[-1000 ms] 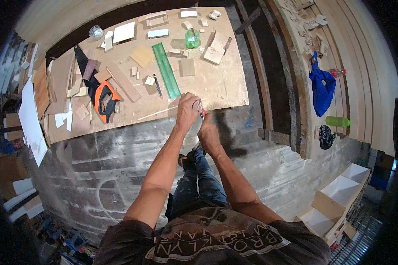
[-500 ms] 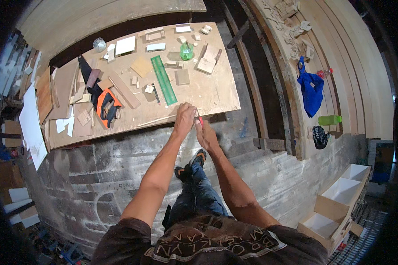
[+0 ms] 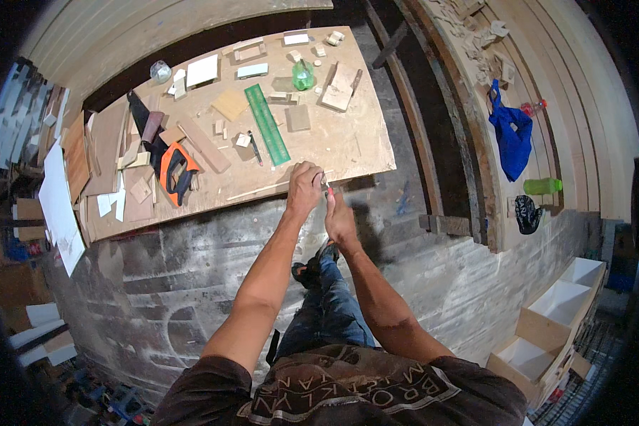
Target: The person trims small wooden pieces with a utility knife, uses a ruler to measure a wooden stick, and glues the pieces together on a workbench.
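Observation:
At the table's near edge, my left hand (image 3: 306, 188) is closed, its fingers curled over something small that I cannot make out. My right hand (image 3: 340, 221) grips a small red-handled tool (image 3: 329, 191) with a metal end, and this tip meets the fingers of my left hand. Its exact kind is too small to tell. Both hands are close together over the edge of the wooden tabletop (image 3: 348, 153). Just beyond them lie a green ruler (image 3: 268, 128) and a dark pen (image 3: 255, 148).
An orange-and-black handled saw (image 3: 174, 174) lies left among wood offcuts. Farther back are a green plastic container (image 3: 303, 75), several small wood blocks and a flat wooden piece (image 3: 339, 89). At right, a blue bag (image 3: 511, 135) and a green bottle (image 3: 543, 187) rest on a ledge.
The whole view has shifted slightly, with the table and my hands farther right in it. My right hand has turned a little; both hands keep their hold at the edge.

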Tool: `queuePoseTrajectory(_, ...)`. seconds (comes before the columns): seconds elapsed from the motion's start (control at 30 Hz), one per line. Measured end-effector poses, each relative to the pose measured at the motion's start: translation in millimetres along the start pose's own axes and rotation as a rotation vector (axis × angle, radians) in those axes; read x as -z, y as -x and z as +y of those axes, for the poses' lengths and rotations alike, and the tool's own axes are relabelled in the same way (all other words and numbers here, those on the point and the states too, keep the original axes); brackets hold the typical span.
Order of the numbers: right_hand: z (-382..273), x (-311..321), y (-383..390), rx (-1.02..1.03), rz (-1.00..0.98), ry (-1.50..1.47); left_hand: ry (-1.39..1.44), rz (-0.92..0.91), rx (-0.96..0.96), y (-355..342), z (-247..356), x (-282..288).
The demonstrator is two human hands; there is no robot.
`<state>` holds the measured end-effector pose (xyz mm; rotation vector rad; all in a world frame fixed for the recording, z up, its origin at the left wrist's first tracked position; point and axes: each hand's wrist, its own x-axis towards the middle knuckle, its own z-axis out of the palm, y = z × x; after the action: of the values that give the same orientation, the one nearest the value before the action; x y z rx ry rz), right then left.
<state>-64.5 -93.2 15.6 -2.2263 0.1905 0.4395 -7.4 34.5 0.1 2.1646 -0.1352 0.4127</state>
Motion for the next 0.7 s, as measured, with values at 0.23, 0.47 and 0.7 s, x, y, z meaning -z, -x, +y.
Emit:
queuePoseTrajectory(0.23,-13,1,-4,-0.040,-0.002,0.040,0.002,-0.001,0.041,2,2,-2)
queuePoseTrajectory(0.47,-9,8,-20,-0.033,-0.037,0.085,-0.011,-0.009,0.034,0,0,-3)
queuePoseTrajectory(0.7,-1,8,-19,-0.036,0.007,0.108,0.032,0.004,-0.001,-4,9,-6)
